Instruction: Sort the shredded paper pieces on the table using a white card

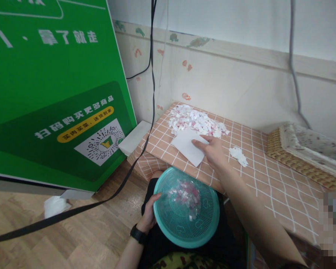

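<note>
My left hand [151, 211] grips the left rim of a teal plastic colander [164, 231], held over my lap just below the table edge. Small white and pink paper scraps [187, 196] lie inside it. Over the table, my right hand [210, 149] pinches a flat white sheet of paper [189, 145] by its right side, thumb on top. Just behind the sheet spreads a heap of white and pinkish paper scraps [197, 118]. To the right of my hand sits a smaller pile of white scraps [238, 156].
A checked tablecloth [257, 175] covers the table, which stands against the wall. At its right end is a lined wicker basket [299, 158]. A black strap [123, 183] hangs down across the left side, before a large green sign panel [58, 74]. White crumpled material [56, 206] lies on the floor.
</note>
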The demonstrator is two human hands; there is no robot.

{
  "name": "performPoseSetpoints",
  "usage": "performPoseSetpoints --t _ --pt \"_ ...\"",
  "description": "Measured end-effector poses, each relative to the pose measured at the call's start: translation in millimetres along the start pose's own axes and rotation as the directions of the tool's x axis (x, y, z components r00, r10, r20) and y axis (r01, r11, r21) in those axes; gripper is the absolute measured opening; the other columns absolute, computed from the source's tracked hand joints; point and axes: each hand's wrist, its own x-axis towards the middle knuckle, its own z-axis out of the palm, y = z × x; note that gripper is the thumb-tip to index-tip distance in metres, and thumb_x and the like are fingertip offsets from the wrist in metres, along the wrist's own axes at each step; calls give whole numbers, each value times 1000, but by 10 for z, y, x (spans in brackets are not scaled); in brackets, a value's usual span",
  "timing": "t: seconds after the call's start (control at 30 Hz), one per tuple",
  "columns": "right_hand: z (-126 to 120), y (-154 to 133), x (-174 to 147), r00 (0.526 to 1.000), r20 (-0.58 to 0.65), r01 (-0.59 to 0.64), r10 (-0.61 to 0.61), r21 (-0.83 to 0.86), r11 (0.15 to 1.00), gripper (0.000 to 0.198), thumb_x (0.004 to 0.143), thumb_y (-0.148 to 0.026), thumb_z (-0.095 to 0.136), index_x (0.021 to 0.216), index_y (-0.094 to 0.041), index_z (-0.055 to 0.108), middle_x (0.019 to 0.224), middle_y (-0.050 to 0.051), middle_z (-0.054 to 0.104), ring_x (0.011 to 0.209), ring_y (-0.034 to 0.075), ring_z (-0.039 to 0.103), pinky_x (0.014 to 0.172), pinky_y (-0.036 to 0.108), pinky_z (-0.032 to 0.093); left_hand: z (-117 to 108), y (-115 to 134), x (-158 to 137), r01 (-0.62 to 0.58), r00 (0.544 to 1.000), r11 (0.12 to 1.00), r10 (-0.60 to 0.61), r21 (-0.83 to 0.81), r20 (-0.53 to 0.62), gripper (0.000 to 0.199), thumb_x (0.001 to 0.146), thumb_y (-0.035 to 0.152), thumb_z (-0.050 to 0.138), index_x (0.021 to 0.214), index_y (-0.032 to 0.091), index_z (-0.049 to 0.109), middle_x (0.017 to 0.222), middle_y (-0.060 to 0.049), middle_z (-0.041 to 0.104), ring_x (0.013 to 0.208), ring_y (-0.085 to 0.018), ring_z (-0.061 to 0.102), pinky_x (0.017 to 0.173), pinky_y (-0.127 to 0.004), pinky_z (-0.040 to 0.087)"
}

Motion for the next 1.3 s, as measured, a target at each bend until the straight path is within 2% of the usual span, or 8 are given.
performPoseSetpoints --t 0.17,0.37,0.43,0.57,0.6,0.67,0.9,1.3 --pt "53 -196 -109 979 67 203 -192 -309 929 28 78 -35 54 92 -16 69 78 5 69 66 19 61 54 28 44 -8 -5 7 2 1000 1000 -2 3 21 22 67 32 68 72 11 72 66 -7 72 59 -19 62 65 -32 48" --pt "45 -296 -298 917 117 377 -381 -563 735 28 85 -30 48 102 -21 68 88 5 71 73 20 65 63 32 47 -22 -9 13 -4 999 1000 4 -15 36 20 69 30 66 72 11 72 66 -6 71 60 -18 62 64 -30 47" --pt "18 -280 -414 870 210 477 -446 -584 656 31 87 -28 45 111 -23 64 97 5 70 79 20 66 68 32 49 -32 -10 14 -4 999 1000 5 -20 34 19 69 30 66 70 11 71 64 -5 70 57 -16 61 62 -29 47" --pt "-56 -162 -590 698 482 712 -529 -542 446 35 88 -20 43 120 -20 58 118 7 62 105 20 59 88 35 48 -38 -7 6 4 999 1000 -3 -7 37 20 70 30 66 70 11 71 63 -5 70 57 -16 60 62 -29 46" --pt "-75 -118 -606 672 522 737 -526 -544 401 35 88 -20 43 120 -19 57 119 7 61 109 21 57 91 36 47 -34 -5 3 8 999 1000 -8 -3 40 21 70 31 66 70 10 71 64 -5 70 57 -16 60 63 -29 46" --pt "-104 -27 -602 651 550 752 -523 -562 344 35 88 -20 45 121 -17 57 121 9 60 111 22 55 94 39 46 -23 0 -3 19 999 1000 -18 0 43 23 70 32 66 71 10 71 64 -6 70 57 -17 60 63 -30 46" --pt "-106 156 -494 603 525 773 -601 -572 275 37 86 -19 50 122 -16 55 122 9 60 113 21 55 95 39 46 -17 -3 1 18 999 1000 -17 -6 32 23 69 32 67 74 9 71 64 -6 70 57 -17 60 63 -30 47" --pt "-88 190 -475 602 500 761 -622 -595 258 37 86 -16 49 123 -16 55 123 8 59 116 21 52 98 37 44 -19 -6 2 5 999 1000 -5 -10 37 21 69 31 66 71 10 71 65 -6 70 58 -17 60 62 -30 47"
